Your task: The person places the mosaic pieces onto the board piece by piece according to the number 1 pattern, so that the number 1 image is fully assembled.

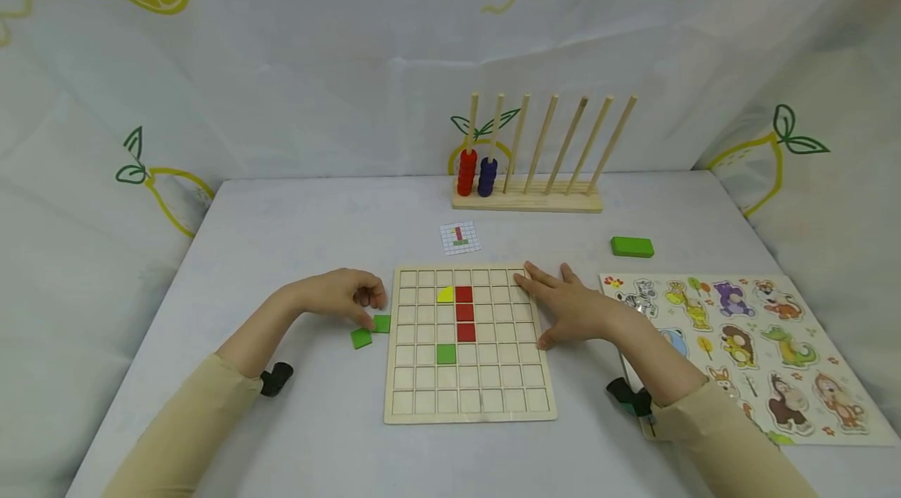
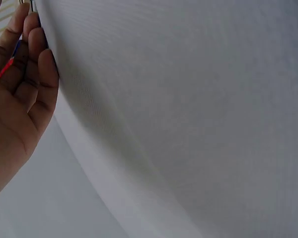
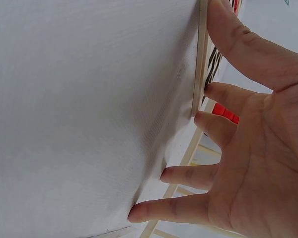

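Observation:
In the head view a square wooden grid board (image 1: 419,401) lies on the table. On it are red tiles (image 1: 465,313) in a column, a yellow rounded piece (image 1: 446,295) and a green tile (image 1: 446,354). Left of the board my left hand (image 1: 341,296) bends its fingers loosely, its thumb tip at a green tile (image 1: 382,324) beside the board edge. Another loose green tile (image 1: 361,338) lies nearby. With fingers spread, my right hand (image 1: 572,309) rests at the board's upper right edge; the right wrist view shows its palm and fingers (image 3: 188,208).
Behind the board lies a small pattern card (image 1: 461,238). Farther back stands a wooden peg rack (image 1: 528,201) with red and purple beads. A green block (image 1: 632,247) and an animal puzzle board (image 1: 756,302) are at the right, the latter partly under my right arm.

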### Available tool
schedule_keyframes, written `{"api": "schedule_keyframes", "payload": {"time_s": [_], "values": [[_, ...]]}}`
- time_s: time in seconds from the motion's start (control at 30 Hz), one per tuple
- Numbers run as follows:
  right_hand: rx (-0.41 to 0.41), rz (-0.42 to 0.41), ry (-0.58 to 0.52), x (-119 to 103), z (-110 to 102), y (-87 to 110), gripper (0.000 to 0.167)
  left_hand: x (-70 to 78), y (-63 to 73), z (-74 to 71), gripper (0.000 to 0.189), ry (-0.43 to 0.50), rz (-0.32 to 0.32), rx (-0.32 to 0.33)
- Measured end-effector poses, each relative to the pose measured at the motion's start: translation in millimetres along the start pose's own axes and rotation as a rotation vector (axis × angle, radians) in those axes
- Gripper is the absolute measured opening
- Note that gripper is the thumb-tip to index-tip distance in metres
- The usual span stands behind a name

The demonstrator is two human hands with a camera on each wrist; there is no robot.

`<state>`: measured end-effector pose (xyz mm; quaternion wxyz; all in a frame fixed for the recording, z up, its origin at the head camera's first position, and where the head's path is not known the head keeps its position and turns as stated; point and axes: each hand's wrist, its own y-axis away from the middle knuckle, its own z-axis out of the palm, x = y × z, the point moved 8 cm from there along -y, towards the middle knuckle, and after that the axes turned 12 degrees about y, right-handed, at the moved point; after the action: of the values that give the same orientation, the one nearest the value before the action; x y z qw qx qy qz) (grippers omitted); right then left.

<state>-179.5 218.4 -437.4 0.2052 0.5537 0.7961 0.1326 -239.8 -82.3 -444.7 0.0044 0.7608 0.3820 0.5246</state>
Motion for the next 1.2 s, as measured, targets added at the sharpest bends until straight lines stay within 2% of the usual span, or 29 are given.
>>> {"api": "schedule_keyframes", "payload": {"time_s": [0.17, 0.53, 0.93, 1.2], "values": [[0.003, 0.0, -0.001, 0.4, 0.2, -0.3, 0.105, -1.2, -2.6, 1.9, 0.027, -0.023, 0.006, -0.005], [0.0, 0.004, -0.005, 1.9, 1.3, 0.1, 0.105, 0.5, -9.6, 6.8, 0.022, -0.071, -0.004, 0.036], [0.0, 0.003, 0.003, 0.0, -1.0, 1.7, 0.103, 4.2, -10.6, 10.0, 0.025, -0.14, -0.039, 0.072], [0.0, 0.001, -0.004, 0.1, -0.8, 1.3, 0.104, 7.6, -9.8, 12.3, 0.023, -0.195, -0.034, 0.053]]}}
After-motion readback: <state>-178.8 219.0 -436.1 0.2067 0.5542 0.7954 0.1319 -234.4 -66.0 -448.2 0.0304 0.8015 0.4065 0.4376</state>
